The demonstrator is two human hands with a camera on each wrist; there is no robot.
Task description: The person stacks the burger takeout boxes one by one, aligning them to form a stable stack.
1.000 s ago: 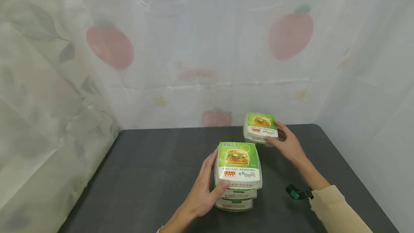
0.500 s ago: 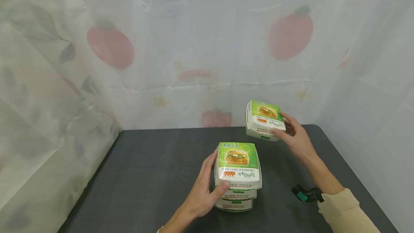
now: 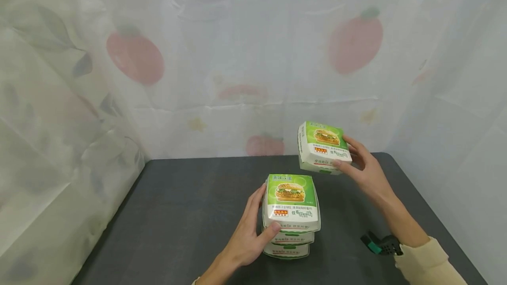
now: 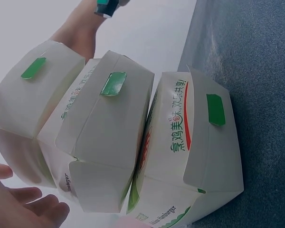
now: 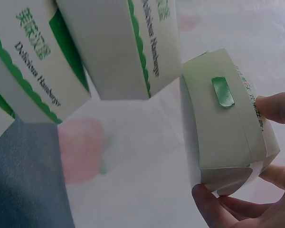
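Three white-and-green hamburger boxes are stacked on the dark table, the top one (image 3: 295,206) showing a burger picture on its lid. My left hand (image 3: 247,230) holds the top box at its left front corner, fingers along the left side and thumb at the front. In the left wrist view the lower boxes (image 4: 199,123) show their green tabs. Behind the stack and to the right, my right hand (image 3: 366,173) grips another hamburger box (image 3: 322,144) by its right side, raised and slightly tilted. Its front tab (image 5: 223,91) shows in the right wrist view.
The dark table (image 3: 190,214) runs back to a pale curtain (image 3: 245,56) printed with fruit. More sheeting hangs along the left (image 3: 59,144) and right (image 3: 455,135) sides. A black wrist device (image 3: 382,244) sits by the right sleeve.
My right hand has lifted its hamburger box up and a little to the right from the back of the table, then eased slightly left. The left hand and the stack have stayed put.
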